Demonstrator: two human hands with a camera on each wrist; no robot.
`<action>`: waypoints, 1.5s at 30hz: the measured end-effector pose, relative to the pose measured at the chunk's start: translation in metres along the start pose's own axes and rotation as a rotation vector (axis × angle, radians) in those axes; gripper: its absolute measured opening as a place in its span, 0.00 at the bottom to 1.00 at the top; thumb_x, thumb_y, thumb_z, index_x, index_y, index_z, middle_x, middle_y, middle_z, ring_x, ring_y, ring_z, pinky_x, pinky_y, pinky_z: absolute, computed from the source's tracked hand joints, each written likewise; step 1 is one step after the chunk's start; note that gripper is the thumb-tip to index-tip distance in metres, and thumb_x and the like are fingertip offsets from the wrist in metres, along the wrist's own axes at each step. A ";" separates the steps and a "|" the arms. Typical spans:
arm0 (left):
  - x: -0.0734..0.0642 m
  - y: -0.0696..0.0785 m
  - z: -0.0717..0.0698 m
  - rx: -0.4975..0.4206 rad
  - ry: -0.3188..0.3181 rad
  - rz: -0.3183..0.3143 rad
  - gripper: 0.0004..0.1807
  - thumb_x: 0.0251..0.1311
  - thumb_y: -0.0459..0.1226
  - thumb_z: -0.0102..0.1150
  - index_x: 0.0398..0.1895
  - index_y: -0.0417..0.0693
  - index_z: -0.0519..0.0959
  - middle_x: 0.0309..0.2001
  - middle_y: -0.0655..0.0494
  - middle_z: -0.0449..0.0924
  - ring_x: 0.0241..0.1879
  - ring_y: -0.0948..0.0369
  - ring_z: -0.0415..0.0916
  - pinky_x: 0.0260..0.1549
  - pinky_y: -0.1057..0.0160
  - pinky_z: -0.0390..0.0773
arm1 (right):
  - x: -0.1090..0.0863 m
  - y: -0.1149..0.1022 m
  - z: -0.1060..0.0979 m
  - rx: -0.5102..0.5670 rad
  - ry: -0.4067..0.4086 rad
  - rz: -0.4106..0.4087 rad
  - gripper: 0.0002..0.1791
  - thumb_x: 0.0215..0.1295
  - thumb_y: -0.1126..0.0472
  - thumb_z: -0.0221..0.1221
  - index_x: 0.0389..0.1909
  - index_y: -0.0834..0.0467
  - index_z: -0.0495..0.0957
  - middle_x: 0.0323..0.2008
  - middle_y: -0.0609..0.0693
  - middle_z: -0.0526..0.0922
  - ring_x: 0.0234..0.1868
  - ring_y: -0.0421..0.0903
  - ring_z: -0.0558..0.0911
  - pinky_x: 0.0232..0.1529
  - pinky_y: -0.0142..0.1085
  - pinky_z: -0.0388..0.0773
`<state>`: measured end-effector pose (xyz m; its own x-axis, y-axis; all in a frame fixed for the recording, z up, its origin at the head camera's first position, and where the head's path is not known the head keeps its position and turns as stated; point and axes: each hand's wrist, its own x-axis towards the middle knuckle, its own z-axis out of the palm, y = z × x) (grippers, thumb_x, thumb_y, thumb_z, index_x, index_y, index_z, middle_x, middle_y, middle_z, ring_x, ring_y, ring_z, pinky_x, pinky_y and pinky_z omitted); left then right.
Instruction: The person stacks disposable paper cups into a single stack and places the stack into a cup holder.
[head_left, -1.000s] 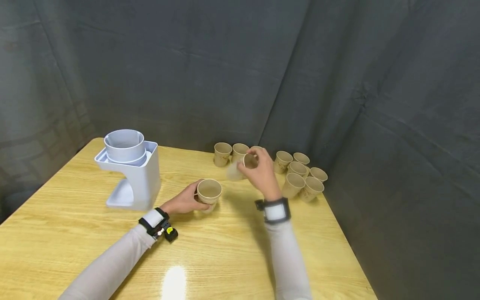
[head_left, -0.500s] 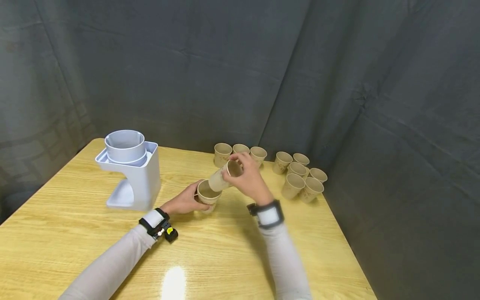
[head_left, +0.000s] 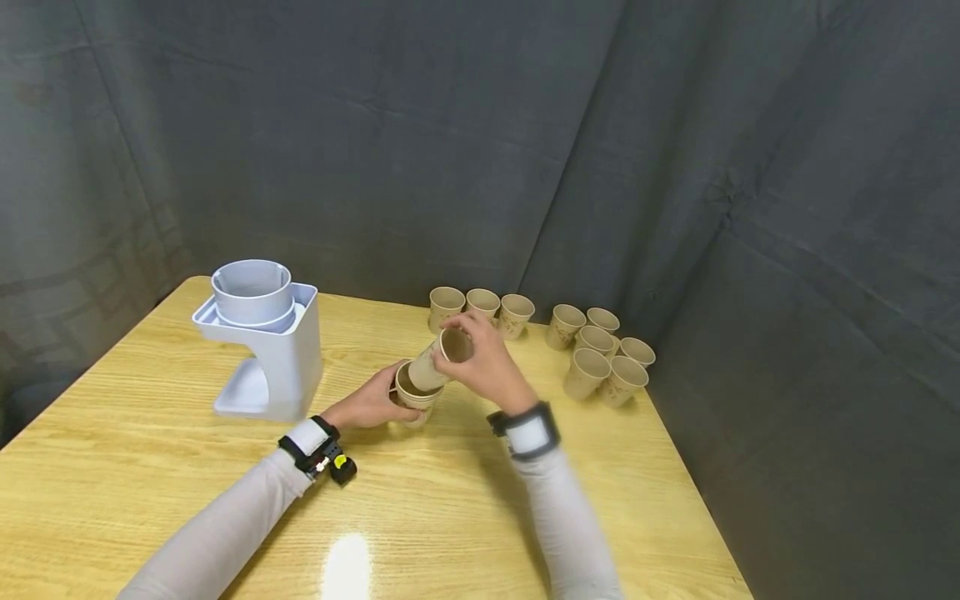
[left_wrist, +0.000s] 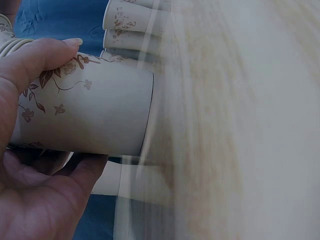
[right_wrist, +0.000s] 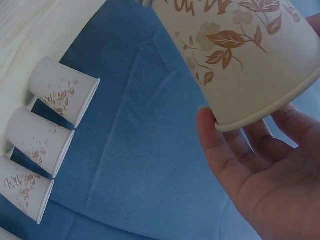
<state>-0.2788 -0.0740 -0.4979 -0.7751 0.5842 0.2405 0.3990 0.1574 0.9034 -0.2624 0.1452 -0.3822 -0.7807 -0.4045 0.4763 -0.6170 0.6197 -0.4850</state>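
1. Since the earlier frames, the right hand point(head_left: 486, 367) has come left and down, and we now see the base of its paper cup point(head_left: 427, 372) at the mouth of the cup stack point(head_left: 422, 402); the left hand point(head_left: 371, 403) has stayed put.
2. We find the tilted cup pinched near its rim, the right fingers bent around that edge, thumb on one side and fingertips on the other, parted only by the cup's width. Its mouth slants up toward the right, and its base dips just inside the top of the stack.
3. We see the left fingers curved around the upright stack, thumb point(left_wrist: 45, 56) along one side of the wall and the others on the opposite side, below the layered rims.
4. Paper walls, tapered and matte, carry brown leaves and pale blossoms; we note a smooth rolled lip on the tilted cup.
5. Three upright cups point(head_left: 517, 315) stand in a row behind the hands, and a tighter cluster of cups point(head_left: 587, 372) stands to the right, all on a yellowish wood-grained counter point(head_left: 420, 517).
6. Left of the hands we see a smooth white stand point(head_left: 291, 375) with a round container point(head_left: 255, 310) on top.
7. Behind everything hangs a dark, creased cloth point(head_left: 360, 150).
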 end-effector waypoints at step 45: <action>-0.001 0.001 0.000 -0.006 -0.015 -0.011 0.45 0.52 0.31 0.75 0.73 0.39 0.63 0.60 0.42 0.77 0.59 0.49 0.75 0.62 0.50 0.72 | -0.001 -0.008 0.029 -0.074 -0.208 -0.006 0.30 0.66 0.48 0.67 0.64 0.59 0.76 0.63 0.54 0.73 0.61 0.50 0.75 0.62 0.44 0.77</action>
<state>-0.2782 -0.0746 -0.4973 -0.7723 0.5939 0.2252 0.3871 0.1590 0.9082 -0.2594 0.1212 -0.4007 -0.7851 -0.5342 0.3136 -0.6191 0.6610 -0.4240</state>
